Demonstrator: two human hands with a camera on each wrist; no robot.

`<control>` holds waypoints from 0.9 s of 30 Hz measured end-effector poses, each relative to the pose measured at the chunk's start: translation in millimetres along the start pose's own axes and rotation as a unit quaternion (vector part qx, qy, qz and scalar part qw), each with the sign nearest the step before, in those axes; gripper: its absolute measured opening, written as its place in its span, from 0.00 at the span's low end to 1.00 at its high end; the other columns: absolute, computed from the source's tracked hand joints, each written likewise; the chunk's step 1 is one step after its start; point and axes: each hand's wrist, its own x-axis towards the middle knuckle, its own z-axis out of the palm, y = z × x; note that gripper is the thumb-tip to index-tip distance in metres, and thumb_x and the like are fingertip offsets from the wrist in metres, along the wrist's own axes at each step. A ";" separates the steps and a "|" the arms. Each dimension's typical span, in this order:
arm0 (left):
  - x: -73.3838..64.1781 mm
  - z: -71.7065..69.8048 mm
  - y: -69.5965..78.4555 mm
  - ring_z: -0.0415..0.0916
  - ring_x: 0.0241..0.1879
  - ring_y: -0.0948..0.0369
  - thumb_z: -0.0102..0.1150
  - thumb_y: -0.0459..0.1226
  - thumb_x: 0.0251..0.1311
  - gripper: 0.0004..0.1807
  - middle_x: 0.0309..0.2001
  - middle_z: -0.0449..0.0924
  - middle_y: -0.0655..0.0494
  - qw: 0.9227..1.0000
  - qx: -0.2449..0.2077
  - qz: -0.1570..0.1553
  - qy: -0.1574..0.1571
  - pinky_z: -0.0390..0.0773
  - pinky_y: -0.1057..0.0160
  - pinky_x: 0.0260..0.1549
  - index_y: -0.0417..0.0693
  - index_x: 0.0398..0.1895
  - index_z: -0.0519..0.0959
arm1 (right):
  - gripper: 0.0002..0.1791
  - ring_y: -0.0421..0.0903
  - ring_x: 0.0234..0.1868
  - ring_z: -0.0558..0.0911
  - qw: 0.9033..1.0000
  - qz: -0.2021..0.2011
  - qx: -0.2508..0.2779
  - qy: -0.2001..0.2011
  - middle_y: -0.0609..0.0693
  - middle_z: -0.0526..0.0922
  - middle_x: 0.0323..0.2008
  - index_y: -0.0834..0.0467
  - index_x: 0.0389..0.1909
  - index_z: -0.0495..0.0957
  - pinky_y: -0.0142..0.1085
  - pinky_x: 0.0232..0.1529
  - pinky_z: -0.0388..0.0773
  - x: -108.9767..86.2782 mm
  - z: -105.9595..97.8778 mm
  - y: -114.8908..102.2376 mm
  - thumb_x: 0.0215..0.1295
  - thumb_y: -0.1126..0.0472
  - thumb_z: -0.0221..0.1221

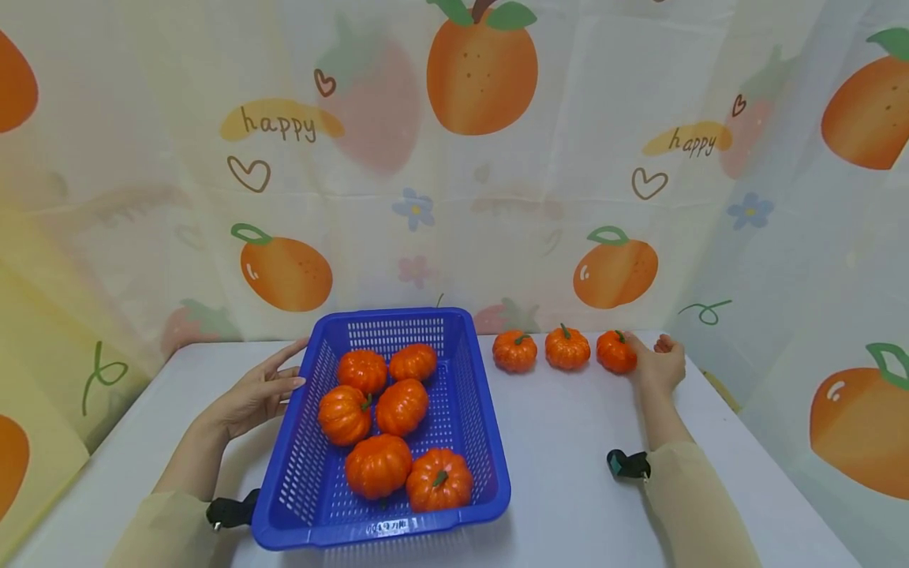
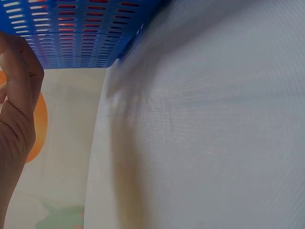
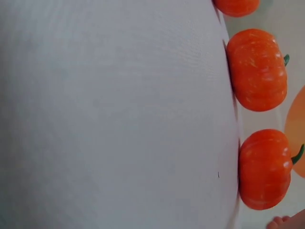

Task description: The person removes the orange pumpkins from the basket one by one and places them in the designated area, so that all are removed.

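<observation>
A blue plastic basket (image 1: 497, 442) holds several small orange pumpkins (image 1: 379, 467). My left hand (image 1: 248, 398) lies against the basket's left wall, fingers fairly straight; in the left wrist view the hand (image 2: 19, 90) is beside the perforated side. Three more pumpkins stand in a row on the table right of the basket: a left one (image 1: 514, 351), a middle one (image 1: 567, 348) and a right one (image 1: 616, 352). My right hand (image 1: 660, 364) is just right of the right pumpkin, fingers loosely bent. In the right wrist view, fingertips (image 3: 277, 222) show below the nearest pumpkin (image 3: 265, 169), not wrapped round it.
A white-covered table (image 1: 561, 465) lies under everything. Behind it hangs a printed curtain (image 1: 454, 237) with fruit pictures, close to the table's back edge. Black wrist straps (image 1: 234, 511) sit at both sleeves; the left one is close to the basket's front corner.
</observation>
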 end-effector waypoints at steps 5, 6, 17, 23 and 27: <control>-0.4 -0.5 -0.1 0.87 0.45 0.64 0.44 0.30 0.73 0.43 0.49 0.84 0.65 1.000 -0.003 0.000 0.001 0.86 0.61 0.46 0.51 0.80 0.31 | 0.41 0.49 0.70 0.69 0.999 -0.010 0.047 0.018 0.56 0.69 0.70 0.56 0.70 0.64 0.35 0.73 0.68 -1.6 5.2 -11.3 0.58 0.49 0.69; -0.3 -0.7 -0.2 0.87 0.45 0.64 0.44 0.30 0.73 0.43 0.49 0.84 0.65 1.000 -0.004 0.001 0.000 0.86 0.61 0.46 0.51 0.80 0.31 | 0.41 0.49 0.70 0.69 0.999 -0.010 0.047 0.011 0.55 0.69 0.70 0.56 0.70 0.64 0.34 0.73 0.68 -2.3 6.6 -13.4 0.59 0.48 0.68; 0.4 -1.1 -3.7 0.86 0.45 0.64 0.44 0.31 0.73 0.42 0.50 0.83 0.65 1.000 0.008 -0.002 0.007 0.86 0.61 0.46 0.53 0.80 0.33 | 0.41 0.49 0.70 0.71 0.994 -0.049 0.031 -0.092 0.54 0.70 0.70 0.55 0.70 0.64 0.38 0.72 0.70 -29.2 19.7 -39.8 0.60 0.44 0.66; 1.0 -2.8 -5.7 0.86 0.46 0.64 0.44 0.31 0.73 0.42 0.50 0.83 0.65 1.000 0.002 0.002 0.003 0.86 0.61 0.47 0.54 0.80 0.33 | 0.38 0.41 0.60 0.76 0.979 -0.070 0.076 -0.177 0.50 0.74 0.61 0.60 0.69 0.65 0.36 0.72 0.70 -56.5 30.7 -64.3 0.61 0.52 0.67; 1.5 -2.0 -5.4 0.86 0.46 0.64 0.44 0.31 0.73 0.42 0.51 0.83 0.65 1.000 0.004 0.006 0.003 0.86 0.61 0.47 0.54 0.80 0.34 | 0.36 0.36 0.56 0.76 0.959 -0.087 0.084 -0.257 0.40 0.76 0.53 0.59 0.69 0.65 0.32 0.71 0.70 -75.9 38.5 -79.4 0.62 0.53 0.66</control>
